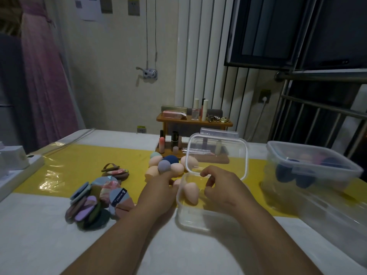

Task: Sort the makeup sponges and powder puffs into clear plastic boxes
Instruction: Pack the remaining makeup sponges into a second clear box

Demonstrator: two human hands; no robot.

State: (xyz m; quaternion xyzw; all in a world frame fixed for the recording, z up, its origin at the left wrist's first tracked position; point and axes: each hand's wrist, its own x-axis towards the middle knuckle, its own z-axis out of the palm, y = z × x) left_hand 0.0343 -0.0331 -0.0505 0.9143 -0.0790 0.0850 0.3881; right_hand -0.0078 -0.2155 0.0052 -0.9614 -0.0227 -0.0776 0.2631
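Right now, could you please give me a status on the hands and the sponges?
Left hand pinches grey sponge. Right hand loosely curled over open clear box, empty. One peach sponge inside. Nothing in the way.

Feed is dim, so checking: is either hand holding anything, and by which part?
Left hand grips the grey sponge by its lower end; right hand, fingers loosely curled over the small clear box, holds nothing.
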